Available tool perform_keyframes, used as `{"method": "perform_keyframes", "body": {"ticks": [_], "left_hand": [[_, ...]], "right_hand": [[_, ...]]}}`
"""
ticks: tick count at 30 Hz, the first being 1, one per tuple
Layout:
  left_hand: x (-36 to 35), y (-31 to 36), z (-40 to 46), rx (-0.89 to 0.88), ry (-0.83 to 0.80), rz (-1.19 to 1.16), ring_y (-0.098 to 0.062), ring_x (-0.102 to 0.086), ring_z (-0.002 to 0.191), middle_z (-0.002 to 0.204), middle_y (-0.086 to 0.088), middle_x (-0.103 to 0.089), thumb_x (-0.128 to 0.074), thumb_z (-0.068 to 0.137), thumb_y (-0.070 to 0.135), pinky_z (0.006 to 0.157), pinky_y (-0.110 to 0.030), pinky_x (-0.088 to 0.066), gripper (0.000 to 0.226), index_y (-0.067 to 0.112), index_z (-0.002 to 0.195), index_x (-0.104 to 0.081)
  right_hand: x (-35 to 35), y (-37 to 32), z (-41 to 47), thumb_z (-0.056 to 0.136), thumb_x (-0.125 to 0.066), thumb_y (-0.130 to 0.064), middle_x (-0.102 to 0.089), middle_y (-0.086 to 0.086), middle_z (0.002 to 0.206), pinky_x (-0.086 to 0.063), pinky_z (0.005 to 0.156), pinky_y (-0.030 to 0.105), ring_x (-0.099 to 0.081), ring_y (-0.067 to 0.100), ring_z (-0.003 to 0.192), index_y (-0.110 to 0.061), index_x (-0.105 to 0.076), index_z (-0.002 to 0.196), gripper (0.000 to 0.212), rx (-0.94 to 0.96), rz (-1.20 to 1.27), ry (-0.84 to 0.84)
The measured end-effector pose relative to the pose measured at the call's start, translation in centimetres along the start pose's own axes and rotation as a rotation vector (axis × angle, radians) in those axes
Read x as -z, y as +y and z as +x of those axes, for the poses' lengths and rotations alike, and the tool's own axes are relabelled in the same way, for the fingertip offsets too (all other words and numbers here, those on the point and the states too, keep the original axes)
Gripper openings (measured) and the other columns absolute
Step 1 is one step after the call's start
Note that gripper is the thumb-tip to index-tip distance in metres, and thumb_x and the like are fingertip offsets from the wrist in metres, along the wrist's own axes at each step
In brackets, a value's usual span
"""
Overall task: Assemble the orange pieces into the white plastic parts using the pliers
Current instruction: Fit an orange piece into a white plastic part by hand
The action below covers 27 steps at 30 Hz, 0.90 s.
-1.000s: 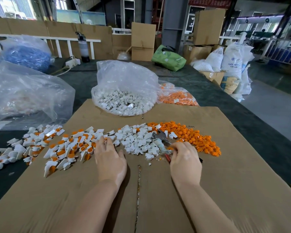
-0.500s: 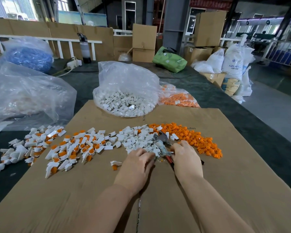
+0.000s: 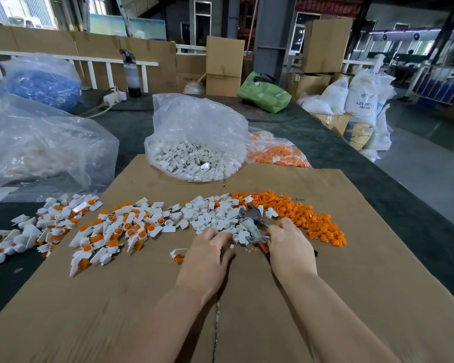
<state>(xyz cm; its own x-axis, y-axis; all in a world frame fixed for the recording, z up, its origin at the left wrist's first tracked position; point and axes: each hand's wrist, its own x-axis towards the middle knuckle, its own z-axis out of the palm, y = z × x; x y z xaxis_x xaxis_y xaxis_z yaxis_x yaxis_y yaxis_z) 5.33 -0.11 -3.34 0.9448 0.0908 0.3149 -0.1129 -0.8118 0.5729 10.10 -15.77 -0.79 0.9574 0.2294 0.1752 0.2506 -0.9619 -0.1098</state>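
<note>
Fingers (image 3: 222, 238) of the left hand (image 3: 206, 260) are curled down into the near edge of the loose heap of small white plastic parts (image 3: 215, 216), tips buried among them, so I honestly can't tell if they've pinched one or are just touching. The palm faces down, the wrist is angled in from the lower left, and the forearm lies low over the flat brown cardboard sheet (image 3: 351, 284).

The right hand (image 3: 290, 248) is knuckles-up just beside it, fingers wrapped round the red handles of the metal pliers (image 3: 252, 222). The pliers' grey head pokes forward and left into the white heap, right where it meets the spread of little orange plastic pieces (image 3: 307, 218) fanning off to the right.

Left of the hands there's a long scatter of finished white parts with orange inserts (image 3: 110, 229), and one assembled piece (image 3: 178, 255) sits alone just left of the left hand. Behind on the cardboard are a clear plastic bag of white parts (image 3: 194, 150) and a smaller clear bag of orange pieces (image 3: 278, 154).
</note>
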Motion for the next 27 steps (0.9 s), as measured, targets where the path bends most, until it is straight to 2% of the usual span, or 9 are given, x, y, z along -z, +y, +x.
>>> {"method": "perform_keyframes", "body": {"ticks": [3,8,11,13,18,24,27], "left_hand": [[-0.04,0.05,0.02,0.008,-0.017,0.017,-0.008,-0.045,0.1,0.098,0.011,-0.038,-0.049,0.096,0.034,0.084,-0.013,-0.033,0.029,0.024,0.123,-0.057],[0.22,0.08,-0.13,0.013,0.026,-0.025,-0.002,-0.044,0.088,0.097,0.014,-0.04,-0.059,0.09,0.031,0.075,-0.011,-0.032,0.02,0.024,0.108,-0.053],[0.54,0.17,-0.21,0.024,0.052,-0.085,0.002,-0.044,0.08,0.09,0.017,-0.043,-0.063,0.088,0.032,0.07,-0.005,-0.032,0.016,0.028,0.094,-0.048],[0.74,0.21,-0.26,0.042,0.072,-0.12,0.008,-0.044,0.08,0.087,0.02,-0.045,-0.061,0.088,0.034,0.071,0.0,-0.031,0.014,0.029,0.09,-0.049],[0.81,0.22,-0.37,0.063,0.113,-0.136,0.013,-0.044,0.077,0.086,0.021,-0.047,-0.059,0.091,0.028,0.068,0.003,-0.031,0.004,0.026,0.092,-0.055],[0.7,0.08,-0.43,0.109,0.152,-0.146,0.016,-0.045,0.075,0.088,0.02,-0.049,-0.059,0.09,0.015,0.067,0.003,-0.033,0.012,0.023,0.099,-0.062],[0.77,0.11,-0.44,0.108,0.153,-0.137,0.013,-0.046,0.075,0.091,0.017,-0.051,-0.059,0.089,0.013,0.068,0.003,-0.034,0.013,0.022,0.099,-0.062]], "right_hand": [[0.01,-0.06,-0.04,0.092,-0.052,-0.009,-0.041,0.003,0.121,-0.035,0.068,0.022,-0.047,0.018,0.107,-0.016,-0.049,0.114,0.023,0.0,-0.002,0.013],[0.27,-0.21,-0.11,0.089,-0.052,-0.001,-0.04,0.007,0.125,-0.038,0.069,0.025,-0.047,0.021,0.108,-0.014,-0.049,0.114,0.028,-0.012,-0.012,-0.027],[0.41,-0.12,-0.09,0.092,-0.05,-0.007,-0.043,0.007,0.125,-0.04,0.074,0.025,-0.05,0.021,0.107,-0.013,-0.047,0.113,0.022,-0.053,-0.022,-0.028],[0.4,-0.07,-0.02,0.093,-0.048,-0.007,-0.049,0.005,0.12,-0.036,0.07,0.025,-0.049,0.021,0.106,-0.013,-0.044,0.115,0.023,-0.063,-0.024,-0.012],[0.31,-0.01,-0.17,0.087,-0.046,0.003,-0.052,0.004,0.109,-0.033,0.064,0.027,-0.049,0.022,0.101,-0.016,-0.04,0.122,0.041,-0.048,-0.027,0.011],[0.24,0.11,-0.24,0.093,-0.045,-0.006,-0.05,0.003,0.115,-0.034,0.065,0.026,-0.048,0.021,0.105,-0.018,-0.045,0.122,0.03,-0.05,-0.033,0.021],[0.17,-0.01,-0.28,0.09,-0.045,-0.002,-0.052,0.003,0.113,-0.034,0.064,0.027,-0.048,0.022,0.104,-0.016,-0.046,0.118,0.032,-0.066,-0.039,0.01]]}}
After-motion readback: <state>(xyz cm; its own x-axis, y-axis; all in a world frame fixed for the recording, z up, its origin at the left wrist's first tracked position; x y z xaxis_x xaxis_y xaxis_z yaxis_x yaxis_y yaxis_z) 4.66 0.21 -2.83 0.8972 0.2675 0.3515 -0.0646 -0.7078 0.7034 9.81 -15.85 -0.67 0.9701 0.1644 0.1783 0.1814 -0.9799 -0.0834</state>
